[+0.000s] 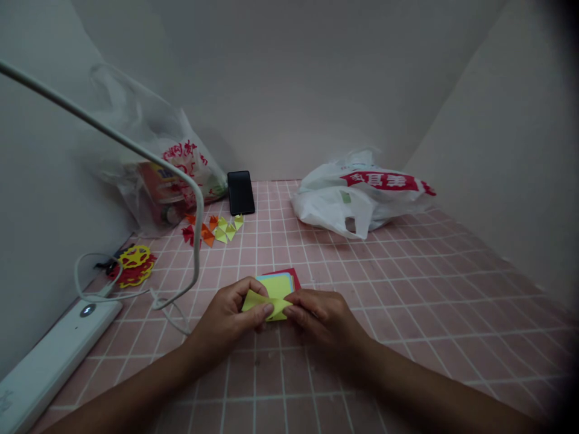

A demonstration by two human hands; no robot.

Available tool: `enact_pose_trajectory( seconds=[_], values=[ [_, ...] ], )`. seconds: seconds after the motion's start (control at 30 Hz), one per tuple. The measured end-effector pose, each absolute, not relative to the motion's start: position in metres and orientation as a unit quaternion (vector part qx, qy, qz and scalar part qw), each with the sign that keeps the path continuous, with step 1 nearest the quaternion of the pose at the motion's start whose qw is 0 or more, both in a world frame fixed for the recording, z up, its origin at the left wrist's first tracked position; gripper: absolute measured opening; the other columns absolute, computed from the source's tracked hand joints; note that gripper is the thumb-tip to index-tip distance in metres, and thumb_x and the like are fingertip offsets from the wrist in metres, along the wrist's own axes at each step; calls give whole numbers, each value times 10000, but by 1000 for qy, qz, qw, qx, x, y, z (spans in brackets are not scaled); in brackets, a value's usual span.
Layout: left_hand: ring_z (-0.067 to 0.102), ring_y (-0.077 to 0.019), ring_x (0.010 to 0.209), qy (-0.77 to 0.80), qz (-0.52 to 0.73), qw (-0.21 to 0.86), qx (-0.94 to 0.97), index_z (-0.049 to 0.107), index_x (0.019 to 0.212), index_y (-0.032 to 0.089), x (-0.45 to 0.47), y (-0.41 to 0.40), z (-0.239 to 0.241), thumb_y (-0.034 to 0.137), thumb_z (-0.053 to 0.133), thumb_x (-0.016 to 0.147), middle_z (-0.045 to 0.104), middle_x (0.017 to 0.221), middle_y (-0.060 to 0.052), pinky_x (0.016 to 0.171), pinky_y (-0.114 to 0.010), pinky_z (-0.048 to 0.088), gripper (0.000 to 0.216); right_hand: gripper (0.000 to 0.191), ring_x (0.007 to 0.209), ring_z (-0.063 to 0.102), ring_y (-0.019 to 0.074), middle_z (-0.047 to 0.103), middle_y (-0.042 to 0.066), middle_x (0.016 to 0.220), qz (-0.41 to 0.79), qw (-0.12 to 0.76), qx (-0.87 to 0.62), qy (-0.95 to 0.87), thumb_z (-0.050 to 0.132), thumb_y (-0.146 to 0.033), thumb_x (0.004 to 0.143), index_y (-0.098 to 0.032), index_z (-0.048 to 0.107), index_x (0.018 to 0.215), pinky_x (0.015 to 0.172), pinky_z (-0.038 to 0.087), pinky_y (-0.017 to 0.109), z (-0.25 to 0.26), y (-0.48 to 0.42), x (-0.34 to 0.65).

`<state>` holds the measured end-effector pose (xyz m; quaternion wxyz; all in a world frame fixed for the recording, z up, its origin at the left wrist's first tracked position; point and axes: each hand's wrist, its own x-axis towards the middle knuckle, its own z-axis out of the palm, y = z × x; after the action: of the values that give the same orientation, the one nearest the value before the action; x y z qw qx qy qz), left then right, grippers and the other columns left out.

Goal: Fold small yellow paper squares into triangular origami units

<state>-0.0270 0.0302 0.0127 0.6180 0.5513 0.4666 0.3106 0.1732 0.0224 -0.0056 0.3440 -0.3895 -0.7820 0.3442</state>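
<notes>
Between my two hands is a small piece of yellow paper (257, 299), partly folded. My left hand (228, 310) pinches its left side with thumb and fingers. At the right end, my right hand (323, 313) grips the paper between thumb and forefinger. Just behind and beneath it lies a stack of coloured paper sheets (279, 282), yellow on top with blue and red edges showing. Farther back on the left sit several small folded paper pieces (221, 229) in red, orange and yellow. The fingers hide part of the held paper.
A white power strip (67, 349) and a looping white cable (199, 235) occupy the left. Yellow and red cut-out shapes (133, 265) lie near it. At the back are a filled plastic bag (158, 163), a black phone (241, 193) and a white plastic bag (362, 193).
</notes>
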Motion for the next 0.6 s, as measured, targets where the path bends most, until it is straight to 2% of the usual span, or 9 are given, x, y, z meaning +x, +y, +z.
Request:
enact_pose_trajectory(
  seconds=[0.33, 0.6],
  values=[
    [515, -94, 520, 452, 342, 614, 549, 546, 825, 184, -26, 30, 8, 319, 669, 785, 603, 553, 59, 548, -209, 385, 188, 341, 542, 496, 104, 541, -1, 597, 308, 372, -369, -793, 458, -243, 981, -141, 573, 676, 540, 347, 225, -5, 21, 172],
    [513, -85, 500, 466, 350, 597, 551, 548, 792, 173, -26, 28, 10, 294, 674, 769, 582, 553, 58, 516, -198, 393, 176, 330, 522, 494, 87, 547, -12, 593, 350, 374, -373, -773, 480, -218, 966, -148, 567, 656, 540, 357, 218, -2, 19, 170]
  ],
)
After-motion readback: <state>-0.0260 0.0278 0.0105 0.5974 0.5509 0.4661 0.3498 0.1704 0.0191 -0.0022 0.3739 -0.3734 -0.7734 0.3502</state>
